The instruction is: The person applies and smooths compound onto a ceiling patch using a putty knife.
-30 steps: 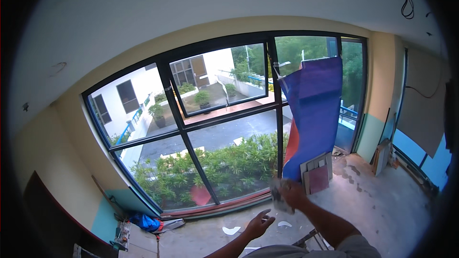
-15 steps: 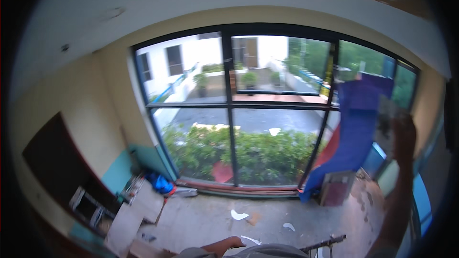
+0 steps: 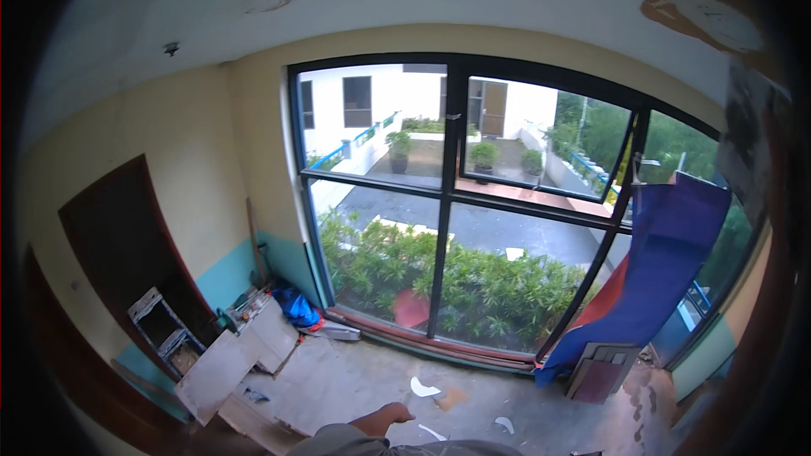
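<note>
My right arm rises along the right rim of the view, dim and dark. Its hand (image 3: 777, 131) is closed on a flat grey blade, which looks like a plastering trowel (image 3: 750, 110). The blade is lifted close under the ceiling, below a brown patch with a pale middle (image 3: 714, 13). Part of the hand fades into the dark rim. Low in the middle, my left hand (image 3: 387, 416) hangs in front of my body over the floor. Its fingers look curled in, and whatever they hold, if anything, is hidden.
A large black-framed window (image 3: 448, 203) fills the far wall. A blue sheet (image 3: 650, 262) droops at its right, beside leaning boards (image 3: 601, 374). Boards (image 3: 218, 376), a small ladder (image 3: 165, 331) and a blue bag (image 3: 296, 308) stand at left. White scraps (image 3: 424, 388) lie on the floor.
My right hand has raised the trowel from in front of the window's right side to near the ceiling at the right rim. The view has shifted, moving the room rightward in the picture.
</note>
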A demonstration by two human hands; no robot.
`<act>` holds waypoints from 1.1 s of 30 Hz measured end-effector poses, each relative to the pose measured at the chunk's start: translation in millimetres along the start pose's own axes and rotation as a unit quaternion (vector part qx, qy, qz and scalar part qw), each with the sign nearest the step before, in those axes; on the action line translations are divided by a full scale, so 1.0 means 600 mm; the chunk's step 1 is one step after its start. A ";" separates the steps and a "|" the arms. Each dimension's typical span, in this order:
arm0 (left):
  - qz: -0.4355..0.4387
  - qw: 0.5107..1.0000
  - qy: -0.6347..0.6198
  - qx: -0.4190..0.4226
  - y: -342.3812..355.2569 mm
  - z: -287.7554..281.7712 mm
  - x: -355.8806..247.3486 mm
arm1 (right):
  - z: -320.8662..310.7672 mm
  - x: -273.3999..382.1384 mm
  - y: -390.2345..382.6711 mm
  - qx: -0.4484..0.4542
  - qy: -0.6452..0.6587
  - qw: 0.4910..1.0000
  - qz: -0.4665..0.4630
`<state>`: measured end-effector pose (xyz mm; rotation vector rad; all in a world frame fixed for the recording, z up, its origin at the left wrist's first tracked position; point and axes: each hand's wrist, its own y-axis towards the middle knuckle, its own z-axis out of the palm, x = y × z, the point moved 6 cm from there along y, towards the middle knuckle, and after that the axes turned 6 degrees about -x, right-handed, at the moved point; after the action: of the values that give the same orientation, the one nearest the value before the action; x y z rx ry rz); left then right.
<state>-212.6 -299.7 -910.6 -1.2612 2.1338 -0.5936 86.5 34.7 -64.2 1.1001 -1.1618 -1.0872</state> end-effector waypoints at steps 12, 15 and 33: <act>0.206 0.965 0.158 0.030 0.215 -0.057 -0.280 | -0.003 0.069 0.087 -0.137 -0.050 0.987 -0.072; 0.237 0.951 0.197 0.026 0.223 -0.076 -0.312 | -0.030 0.089 0.096 -0.202 -0.089 0.971 -0.091; 0.299 0.902 0.310 0.023 0.243 -0.131 -0.186 | -0.078 0.212 0.109 -0.298 -0.127 0.943 -0.074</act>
<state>-314.6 -128.1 -916.8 -0.3333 2.8188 -0.8270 147.5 -79.1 13.6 0.5840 -0.8568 -1.6032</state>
